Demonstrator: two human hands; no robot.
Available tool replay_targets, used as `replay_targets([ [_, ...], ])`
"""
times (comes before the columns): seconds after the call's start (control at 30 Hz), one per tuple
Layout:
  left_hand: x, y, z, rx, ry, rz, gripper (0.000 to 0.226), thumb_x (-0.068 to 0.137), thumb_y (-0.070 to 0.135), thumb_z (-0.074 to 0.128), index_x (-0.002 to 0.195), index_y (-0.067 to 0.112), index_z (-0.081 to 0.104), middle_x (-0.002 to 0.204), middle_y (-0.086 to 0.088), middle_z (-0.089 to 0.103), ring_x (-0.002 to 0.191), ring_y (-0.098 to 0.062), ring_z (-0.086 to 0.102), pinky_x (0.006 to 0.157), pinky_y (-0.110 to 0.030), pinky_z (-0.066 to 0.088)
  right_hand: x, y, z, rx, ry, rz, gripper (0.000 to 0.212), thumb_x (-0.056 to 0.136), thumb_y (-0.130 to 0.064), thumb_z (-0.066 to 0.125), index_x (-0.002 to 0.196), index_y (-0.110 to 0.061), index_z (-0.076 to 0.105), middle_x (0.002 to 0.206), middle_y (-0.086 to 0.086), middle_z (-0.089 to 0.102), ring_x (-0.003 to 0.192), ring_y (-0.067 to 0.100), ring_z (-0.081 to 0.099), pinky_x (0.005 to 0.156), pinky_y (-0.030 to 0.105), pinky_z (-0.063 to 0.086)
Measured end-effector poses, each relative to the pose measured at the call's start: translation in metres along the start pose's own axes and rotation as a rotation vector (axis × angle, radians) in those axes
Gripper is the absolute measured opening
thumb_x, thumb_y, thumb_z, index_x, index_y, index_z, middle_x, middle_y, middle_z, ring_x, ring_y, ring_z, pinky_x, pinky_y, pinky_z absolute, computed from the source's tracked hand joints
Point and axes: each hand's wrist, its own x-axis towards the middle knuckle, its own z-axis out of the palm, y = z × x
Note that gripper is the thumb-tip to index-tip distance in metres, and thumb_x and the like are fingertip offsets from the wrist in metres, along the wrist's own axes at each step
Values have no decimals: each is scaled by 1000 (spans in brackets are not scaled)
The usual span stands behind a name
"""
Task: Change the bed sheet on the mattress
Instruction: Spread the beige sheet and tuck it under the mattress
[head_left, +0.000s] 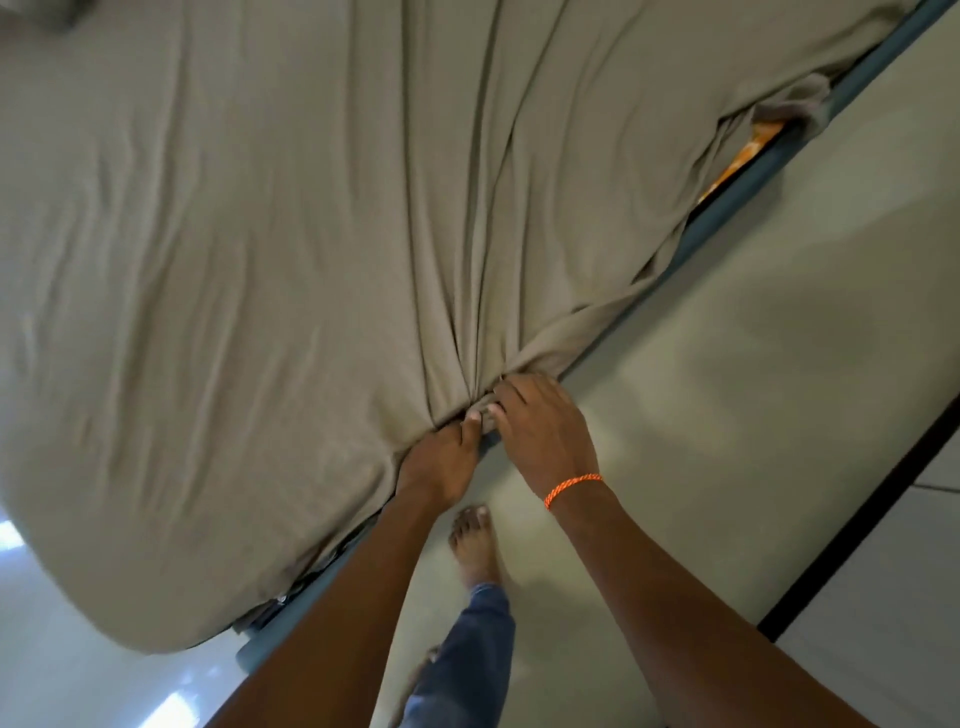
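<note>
Because the bed sheet (260, 234) needs hauling off the mattress edge (722, 210), left hand (441, 460) and right hand (545, 431) both grip one bunched fold; creases radiate there.

Floor (701, 415): pale greenish-grey, smooth and glossy, running along the lower right of the view. Bright patches of reflected light lie on it at the lower left corner of the view.

A dark band (862, 525) crosses the floor diagonally at the right edge; beyond it lie lighter tiles (893, 639) with a thin joint line.

Bare foot (474, 545): planted flat on the floor, toes pointing up the view. Above its ankle, a blue denim trouser leg (467, 660), hem frayed.

Orange braided thread bracelet (571, 486): worn around a wrist, snug, tilted across it.
</note>
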Motion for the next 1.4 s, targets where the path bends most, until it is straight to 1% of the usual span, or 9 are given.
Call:
replay_targets([
  [0.13,2,10,-7,165,23,-1,86,104,53,-9,150,13,52,137,-15,66,118,-35,66,94,-44,53,31,5,-3,-257,-293,-21,25,92,-29,60,77,-20,78,76,6,71,82,30,67,98,43,47],
  [0.23,-16,43,-4,105,259,-70,41,111,37,34,113,16,70,111,-15,75,101,-39,71,78,-43,54,62,7,-8,-290,-538,5,25,92,-31,59,89,-22,82,88,3,76,95,28,69,104,42,39],
  [0.37,-24,68,23,-4,421,-33,19,94,15,61,111,17,69,99,-5,73,87,-32,71,66,-41,54,86,29,-10,-213,-740,-14,36,103,-32,42,109,-19,76,114,6,74,112,27,66,105,39,35],
  [0.53,7,74,20,-35,202,-84,46,111,46,28,126,20,63,120,-11,73,112,-37,67,90,-44,53,92,89,-37,188,-670,-102,36,100,-38,50,81,-13,70,83,11,70,77,28,62,69,38,46],
  [0.73,23,104,8,-35,83,-302,58,112,50,22,128,16,67,127,-16,70,118,-38,65,94,-43,48,84,144,-61,-94,39,-323,18,98,-26,54,90,-15,67,94,4,64,90,29,58,80,46,44],
  [0.9,17,187,43,16,668,-49,26,89,2,57,108,12,71,97,-8,70,87,-31,67,73,-43,57,86,224,-65,-83,-237,-541,36,106,-39,43,124,-15,64,121,4,63,112,26,59,103,43,43],
  [1.07,50,271,72,-193,593,-102,53,90,2,58,141,12,51,140,-3,56,130,-23,51,114,-43,44,156,233,-79,-272,-664,-290,78,101,-75,18,91,-20,73,91,6,73,91,27,69,78,39,45],
  [1.17,71,294,67,-200,598,-172,44,90,13,64,132,15,50,125,-4,63,119,-24,57,107,-43,47,185,233,-83,-224,-909,-240,78,103,-71,20,110,-14,72,113,11,72,108,31,66,86,40,44],
  [1.4,126,305,42,39,330,-176,42,101,54,48,124,24,65,122,-6,74,111,-32,68,94,-42,50,163,290,-104,-35,-455,-478,5,91,-17,65,90,-14,70,86,9,71,83,33,69,74,40,52],
])
